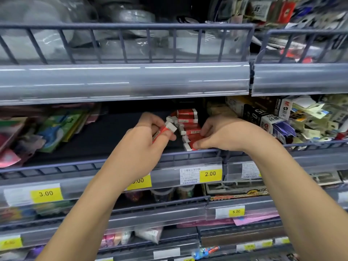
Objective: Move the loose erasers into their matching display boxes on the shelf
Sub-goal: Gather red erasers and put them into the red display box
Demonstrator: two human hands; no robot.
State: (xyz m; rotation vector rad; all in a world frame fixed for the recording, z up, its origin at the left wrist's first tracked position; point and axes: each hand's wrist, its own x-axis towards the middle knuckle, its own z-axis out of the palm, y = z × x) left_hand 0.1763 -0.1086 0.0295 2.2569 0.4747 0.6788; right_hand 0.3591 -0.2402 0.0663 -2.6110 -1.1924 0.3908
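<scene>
The left hand (146, 132) grips one red-sleeved white eraser (165, 131), tilted, just left of the row of matching red-and-white erasers (188, 127) on the grey wire-fronted shelf (188, 153). The right hand (220, 133) pinches the nearest eraser in the row (189, 145) against the shelf's front rail.

Hands: two (148, 136) (224, 134). Yellow price tags (210, 173): several. Red erasers (188, 117): count unclear.

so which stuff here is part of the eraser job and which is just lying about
Job:
left hand, gripping an eraser
right hand, pinching the front eraser
eraser pile

Lying about:
green packets
boxes
price tags
jars
</scene>
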